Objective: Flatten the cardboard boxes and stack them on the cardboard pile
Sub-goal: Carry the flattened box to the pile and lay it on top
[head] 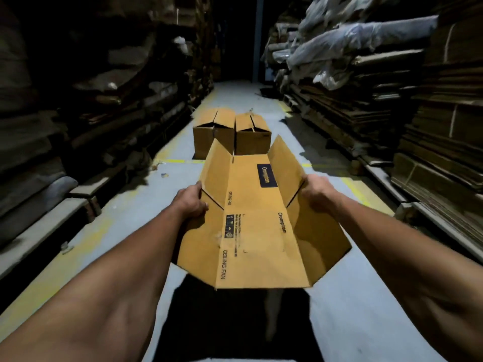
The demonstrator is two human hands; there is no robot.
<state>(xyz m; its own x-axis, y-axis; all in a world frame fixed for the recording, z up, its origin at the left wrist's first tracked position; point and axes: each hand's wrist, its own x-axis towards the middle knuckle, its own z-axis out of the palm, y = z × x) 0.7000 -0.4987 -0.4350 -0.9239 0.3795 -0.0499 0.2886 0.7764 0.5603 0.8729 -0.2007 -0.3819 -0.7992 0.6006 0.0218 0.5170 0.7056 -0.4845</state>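
A flattened brown cardboard box (pixel 256 220), printed "CEILING FAN" and "Crompton", is held level in front of me above the floor, its flaps spread out at both ends. My left hand (pixel 192 201) grips its left edge and my right hand (pixel 317 193) grips its right edge. Beyond it, two upright cardboard boxes stand side by side on the floor: the left box (pixel 213 131) and the right box (pixel 252 134), both with loosely closed top flaps.
I stand in a narrow, dim aisle with a grey floor (pixel 125 220) marked by yellow lines. Tall stacks of flattened cardboard (pixel 444 131) line the right side, and darker cardboard piles (pixel 86 105) line the left. Plastic-wrapped bundles (pixel 347 40) lie on top right.
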